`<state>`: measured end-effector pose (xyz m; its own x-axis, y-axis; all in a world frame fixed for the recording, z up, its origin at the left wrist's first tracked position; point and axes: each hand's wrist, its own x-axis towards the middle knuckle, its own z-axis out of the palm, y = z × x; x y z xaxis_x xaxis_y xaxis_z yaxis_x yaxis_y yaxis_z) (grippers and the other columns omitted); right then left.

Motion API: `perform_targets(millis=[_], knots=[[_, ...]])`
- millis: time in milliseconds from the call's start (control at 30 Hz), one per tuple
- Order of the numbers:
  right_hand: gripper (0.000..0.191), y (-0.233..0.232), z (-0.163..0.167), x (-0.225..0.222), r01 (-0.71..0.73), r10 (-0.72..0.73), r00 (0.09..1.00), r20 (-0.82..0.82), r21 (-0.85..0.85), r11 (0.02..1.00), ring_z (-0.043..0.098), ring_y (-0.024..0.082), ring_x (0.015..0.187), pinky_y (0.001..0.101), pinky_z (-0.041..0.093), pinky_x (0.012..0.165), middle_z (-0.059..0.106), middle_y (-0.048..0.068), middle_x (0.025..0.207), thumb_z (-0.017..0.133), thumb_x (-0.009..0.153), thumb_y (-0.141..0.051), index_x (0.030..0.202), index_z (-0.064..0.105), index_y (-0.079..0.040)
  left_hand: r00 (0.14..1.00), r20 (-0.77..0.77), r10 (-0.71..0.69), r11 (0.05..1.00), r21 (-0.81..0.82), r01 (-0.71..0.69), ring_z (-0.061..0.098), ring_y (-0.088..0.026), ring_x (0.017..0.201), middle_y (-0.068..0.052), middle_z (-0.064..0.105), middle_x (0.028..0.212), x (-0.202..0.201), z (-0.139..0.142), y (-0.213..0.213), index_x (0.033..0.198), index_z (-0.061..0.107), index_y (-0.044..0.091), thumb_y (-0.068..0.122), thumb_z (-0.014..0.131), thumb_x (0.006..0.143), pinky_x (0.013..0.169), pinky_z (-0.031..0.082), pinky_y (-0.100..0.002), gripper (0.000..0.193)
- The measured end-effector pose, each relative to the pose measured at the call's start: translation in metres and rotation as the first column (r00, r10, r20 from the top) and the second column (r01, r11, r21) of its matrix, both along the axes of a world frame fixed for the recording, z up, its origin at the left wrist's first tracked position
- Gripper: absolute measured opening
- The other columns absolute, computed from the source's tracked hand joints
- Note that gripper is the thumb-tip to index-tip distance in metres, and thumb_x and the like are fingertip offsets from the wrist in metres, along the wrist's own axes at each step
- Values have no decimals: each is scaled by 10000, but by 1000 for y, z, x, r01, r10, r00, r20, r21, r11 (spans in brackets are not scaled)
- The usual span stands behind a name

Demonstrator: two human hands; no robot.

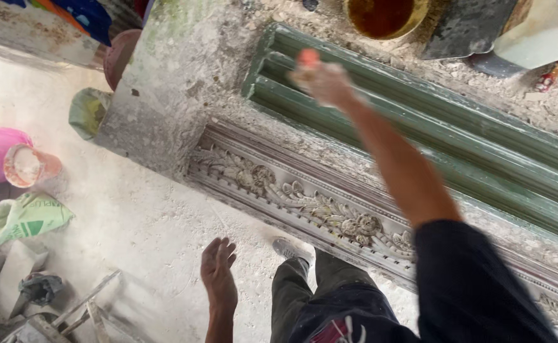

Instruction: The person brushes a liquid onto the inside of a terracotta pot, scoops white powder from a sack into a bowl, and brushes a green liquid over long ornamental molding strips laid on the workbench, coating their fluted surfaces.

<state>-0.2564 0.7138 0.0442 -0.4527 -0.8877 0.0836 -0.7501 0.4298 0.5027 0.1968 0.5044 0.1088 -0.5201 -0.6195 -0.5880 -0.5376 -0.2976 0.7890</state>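
Note:
My right hand (pixel 323 81) reaches out over a long green ridged mould (pixel 419 121) on a dusty workbench. It is blurred and closed around a small tool with an orange-red end (pixel 307 58). My left hand (pixel 218 273) hangs low beside my leg, fingers loosely apart, holding nothing. In front of the green mould lies a grey ornate mould (pixel 304 203) carved with flowers and leaves. My dark trousers and one shoe (pixel 290 249) show below.
A bucket of brown liquid (pixel 384 16) stands at the bench's far edge beside a flat trowel blade (pixel 466 28). On the dusty floor at left are a pink bucket (pixel 28 165), green sacks (pixel 21 217) and wooden scraps (pixel 75 314).

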Motion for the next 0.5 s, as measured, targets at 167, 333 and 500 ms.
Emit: perform_targets(millis=[167, 333, 500], knots=[[364, -85, 7, 28, 421, 39, 889, 456, -848, 321, 714, 249, 1019, 396, 621, 831, 731, -1, 1137, 686, 851, -200, 1189, 622, -320, 995, -70, 73, 996, -45, -76, 665, -273, 1141, -174, 647, 1304, 13, 0, 17, 1351, 517, -17, 177, 546, 1040, 919, 532, -389, 368], [473, 86, -9, 111, 640, -261, 714, 649, -454, 620, 647, 237, 1213, 413, 562, 963, 678, -33, 1273, 690, 846, -78, 1266, 608, -280, 988, -150, -20, 999, -35, 15, 670, -255, 1134, -149, 647, 1284, 25, 10, 76, 1349, 505, 11, 167, 553, 1056, 908, 530, -373, 335], [471, 347, 6, 215, 848, -478, 493, 727, -278, 452, 619, 260, 1235, 459, 525, 944, 673, -54, 1275, 679, 846, -101, 1227, 625, -373, 965, -162, -204, 975, -120, 186, 667, -270, 1157, -163, 641, 1288, 23, 17, 176, 1363, 515, -19, 167, 589, 1060, 937, 532, -386, 363]])
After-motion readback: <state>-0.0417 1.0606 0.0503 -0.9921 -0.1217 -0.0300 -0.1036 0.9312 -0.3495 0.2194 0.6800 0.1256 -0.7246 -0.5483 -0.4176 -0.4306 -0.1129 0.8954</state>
